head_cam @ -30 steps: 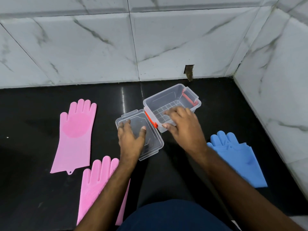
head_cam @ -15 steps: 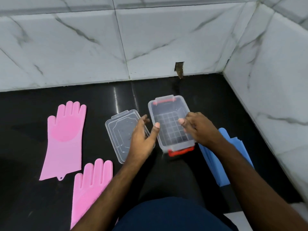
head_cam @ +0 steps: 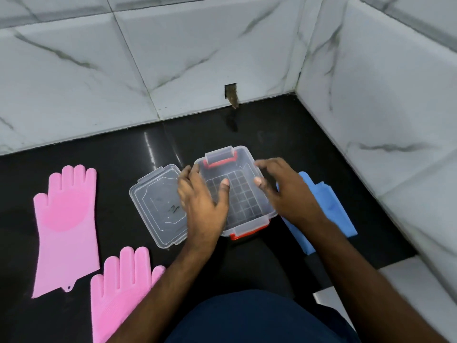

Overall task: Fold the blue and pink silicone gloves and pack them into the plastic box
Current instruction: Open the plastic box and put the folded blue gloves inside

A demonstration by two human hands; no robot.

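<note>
A clear plastic box (head_cam: 243, 194) with red latches stands open and empty on the black counter. My left hand (head_cam: 201, 206) grips its left wall, thumb inside. My right hand (head_cam: 284, 191) holds the right wall, thumb over the rim. The clear lid (head_cam: 155, 206) lies flat to the left of the box, partly under my left hand. Two pink gloves lie flat and unfolded at the left: one (head_cam: 65, 226) further back, one (head_cam: 121, 290) nearer me. A blue glove (head_cam: 329, 209) lies to the right of the box, partly hidden by my right arm.
White marble-tiled walls rise behind the black counter (head_cam: 259, 134) and along its right side, forming a corner. A small dark hole (head_cam: 231, 94) sits in the back wall at its base. A white ledge (head_cam: 408, 280) borders the counter at the near right.
The box has turned from a diagonal to lengthwise, away from me. My left hand left the lid and took the box's left wall. My right hand shifted to the right wall.
</note>
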